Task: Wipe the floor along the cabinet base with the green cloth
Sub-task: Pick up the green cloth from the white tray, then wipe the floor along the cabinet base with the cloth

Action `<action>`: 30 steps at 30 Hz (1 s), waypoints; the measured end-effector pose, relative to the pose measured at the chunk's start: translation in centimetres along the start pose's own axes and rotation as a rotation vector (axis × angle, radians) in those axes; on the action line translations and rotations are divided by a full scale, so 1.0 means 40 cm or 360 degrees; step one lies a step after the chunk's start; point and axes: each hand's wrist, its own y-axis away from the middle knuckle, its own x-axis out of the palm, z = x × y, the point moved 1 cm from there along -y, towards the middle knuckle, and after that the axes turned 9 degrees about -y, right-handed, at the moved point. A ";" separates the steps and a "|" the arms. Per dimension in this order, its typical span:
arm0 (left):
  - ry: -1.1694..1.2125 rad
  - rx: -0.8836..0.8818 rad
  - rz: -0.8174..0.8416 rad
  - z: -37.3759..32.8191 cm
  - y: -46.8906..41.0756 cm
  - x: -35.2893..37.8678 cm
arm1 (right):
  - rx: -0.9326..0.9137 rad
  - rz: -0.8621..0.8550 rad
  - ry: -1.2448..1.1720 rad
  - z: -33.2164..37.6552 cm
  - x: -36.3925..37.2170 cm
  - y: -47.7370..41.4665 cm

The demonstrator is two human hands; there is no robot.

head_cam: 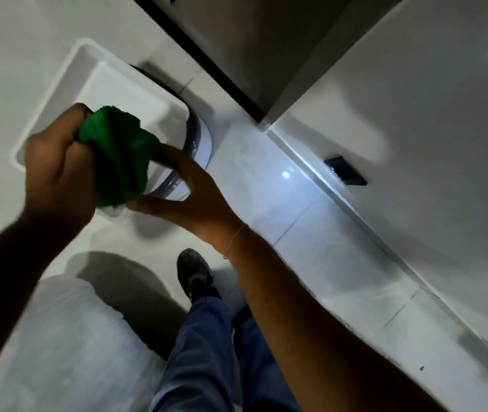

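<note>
Two hands, one green cloth, held above the floor

Both hands meet on the cloth (119, 157), which is bunched up and hangs in the air over a white tray (58, 93) rather than lying on the tiles. The left hand (58, 162) is clenched around the cloth's upper left part, with folds bulging out past its knuckles at the top. The right hand (186, 194) comes in from the lower right: its thumb runs under the cloth's bottom edge and its fingers lie behind the right side, so the lower end is pinched between them. Most of the green fabric sits between the two grips, exposed and crumpled.

Below and behind the cloth, a round white unit (199, 144) with a grey band stands on the floor (266, 162), partly covered by the tray (how the two connect is hard to tell). The cabinet (236, 31) rises at the top of the view, its dark base strip (216, 66) running diagonally just beyond the round unit. A white wall (429, 84) with a black socket (345, 171) fills the right side. A dark shoe (195, 275) and blue trouser legs (207, 352) show at the bottom, and a thin thread (235, 240) circles the right wrist.
</note>
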 end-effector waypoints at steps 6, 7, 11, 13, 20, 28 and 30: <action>0.1388 -0.0624 0.0124 -0.224 0.118 0.267 | 0.0139 -0.0199 -0.0638 -0.047 -0.118 0.085; 0.1427 -0.0682 0.0206 -0.247 0.122 0.311 | 0.0202 -0.0158 -0.0828 -0.065 -0.152 0.099; 0.1081 -0.0535 0.0411 -0.281 0.094 0.486 | 0.0424 -0.0111 -0.1190 -0.144 -0.319 0.147; 0.0889 -0.0500 0.0469 -0.271 0.073 0.571 | 0.0437 -0.0373 -0.1089 -0.196 -0.392 0.141; 0.0393 -0.0409 0.0695 -0.114 0.019 0.832 | 0.0086 -0.1288 -0.0367 -0.382 -0.550 0.044; -0.0132 -0.0721 0.0900 0.156 0.044 0.950 | 0.0047 -0.0952 0.2135 -0.579 -0.732 -0.237; -0.0219 -0.0628 0.1005 0.198 0.048 0.939 | 0.0141 -0.0674 0.2317 -0.599 -0.773 -0.324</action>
